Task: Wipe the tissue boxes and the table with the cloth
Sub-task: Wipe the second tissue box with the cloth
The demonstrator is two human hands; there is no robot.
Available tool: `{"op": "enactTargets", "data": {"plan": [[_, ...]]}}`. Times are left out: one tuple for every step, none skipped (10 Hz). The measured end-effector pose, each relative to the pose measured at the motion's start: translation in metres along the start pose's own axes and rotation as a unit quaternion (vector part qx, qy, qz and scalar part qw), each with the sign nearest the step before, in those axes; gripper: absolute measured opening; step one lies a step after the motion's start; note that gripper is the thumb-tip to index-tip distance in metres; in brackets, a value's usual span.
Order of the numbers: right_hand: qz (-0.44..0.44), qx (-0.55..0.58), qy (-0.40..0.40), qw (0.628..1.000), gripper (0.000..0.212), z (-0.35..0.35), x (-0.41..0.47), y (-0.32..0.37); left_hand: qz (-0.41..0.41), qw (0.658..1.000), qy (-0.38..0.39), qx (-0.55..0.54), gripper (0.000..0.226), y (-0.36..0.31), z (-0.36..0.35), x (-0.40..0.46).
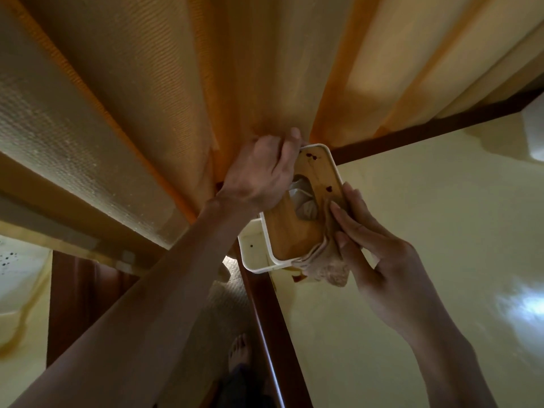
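A white tissue box with a wooden lid is held tilted above the near left corner of the pale yellow table. Dark red spots mark the lid near its far end and right edge, and a tissue pokes out of the oval slot. My left hand grips the box's far end from the left. My right hand presses a beige cloth against the lid's right edge and near corner with straight fingers.
The table has a dark brown wooden rim. A reddish smear lies on the tabletop under the cloth. Orange curtains hang behind. A second white box sits at the table's far right. My bare foot is on the floor below.
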State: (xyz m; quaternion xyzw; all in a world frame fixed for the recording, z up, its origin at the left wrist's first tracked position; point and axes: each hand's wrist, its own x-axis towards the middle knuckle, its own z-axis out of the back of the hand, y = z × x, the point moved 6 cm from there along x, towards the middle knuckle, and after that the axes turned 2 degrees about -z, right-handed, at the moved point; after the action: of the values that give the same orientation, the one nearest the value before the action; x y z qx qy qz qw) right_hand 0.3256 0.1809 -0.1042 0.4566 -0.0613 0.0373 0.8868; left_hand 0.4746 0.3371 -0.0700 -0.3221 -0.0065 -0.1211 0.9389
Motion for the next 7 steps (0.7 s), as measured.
{"op": "enactTargets", "data": {"plan": [[-0.002, 0.013, -0.004, 1.000, 0.043, -0.001, -0.001, 0.000, -0.093, 0.995, -0.040, 0.024, 0.040, -0.016, 0.002, -0.010], [-0.008, 0.027, -0.004, 1.000, 0.047, -0.002, -0.001, 0.003, -0.072, 0.995, -0.060, 0.038, 0.049, -0.020, 0.000, -0.038], [-0.007, 0.000, -0.012, 1.000, 0.051, -0.001, 0.000, 0.004, -0.040, 0.998, -0.050, -0.026, 0.055, -0.012, -0.009, -0.050], [0.009, -0.073, -0.066, 0.995, 0.052, 0.004, -0.001, 0.004, -0.049, 0.994, -0.059, -0.080, 0.054, -0.007, -0.013, -0.046], [0.020, -0.097, -0.140, 0.985, 0.046, -0.002, -0.012, 0.006, -0.061, 0.993, -0.053, -0.081, 0.058, -0.006, -0.018, -0.036], [0.014, -0.113, -0.155, 0.981, 0.043, -0.017, -0.017, 0.007, -0.070, 0.995, -0.036, -0.066, 0.056, -0.007, -0.023, -0.027], [0.014, -0.161, -0.148, 0.976, 0.044, -0.022, -0.016, 0.010, -0.064, 0.995, -0.037, -0.061, 0.052, -0.004, -0.025, -0.020]]}}
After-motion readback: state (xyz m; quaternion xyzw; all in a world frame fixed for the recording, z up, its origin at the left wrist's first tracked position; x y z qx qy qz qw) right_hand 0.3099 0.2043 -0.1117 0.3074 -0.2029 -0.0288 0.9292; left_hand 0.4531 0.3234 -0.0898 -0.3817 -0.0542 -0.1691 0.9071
